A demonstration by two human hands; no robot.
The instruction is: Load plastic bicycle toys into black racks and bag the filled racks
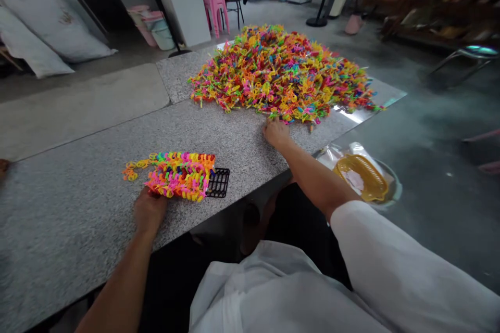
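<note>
Speckled grey granite table [78,177], with everything placed relative to the black plastic grid [219,182] near its front edge. Most of the grid is already covered by rows of neon plastic curls [177,174] in pink, yellow, orange and green; only its right end shows bare. A few loose curls trail off to the left of the filled rows.

Left hand [149,212] sits at the near edge of the filled grid, fingers closed lightly on it, steadying it. Right hand [276,132] is up and to the right of the grid, fingers spread narrow at the near fringe of the big loose pile of curls [281,73]. Cannot tell whether it has a piece pinched yet.

Judged step: fetching more pieces to fill the remaining bare strip. Next move calls for a small pinch of single curls carried back to the grid's right end, with the left hand keeping the grid from sliding.

Hard to make out: the shape of individual pieces and how they seat in the grid. A yellow basket in a bowl [363,177], right of the grid below table level, is partly covered by clear plastic.
</note>
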